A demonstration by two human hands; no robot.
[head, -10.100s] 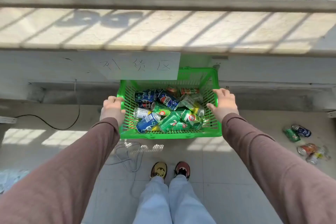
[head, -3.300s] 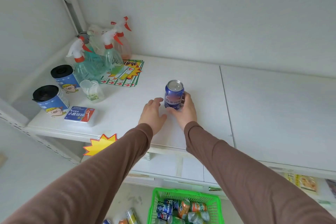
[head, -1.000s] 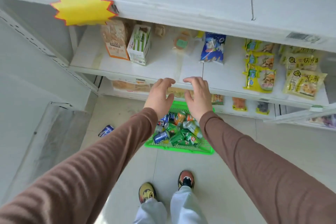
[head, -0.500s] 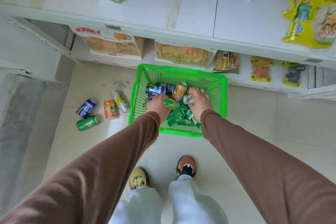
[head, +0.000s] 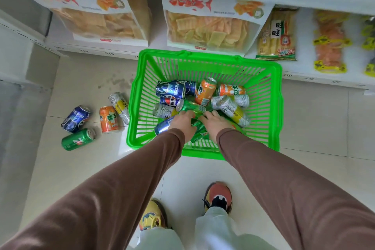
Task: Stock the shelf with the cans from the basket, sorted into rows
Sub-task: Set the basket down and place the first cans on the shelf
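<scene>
Both hands now deeper in basket [head: 272, 79] mid-frame: left grip [head: 183, 124] on green can [head: 191, 107], right grip [head: 216, 123] state unclear; next can nearly out.

Both hands, left hand [head: 183, 123] and right hand [head: 215, 122], now lower in the green plastic basket [head: 274, 95] at frame centre, among lying cans, fingers on a green drink can [head: 191, 107]
</scene>
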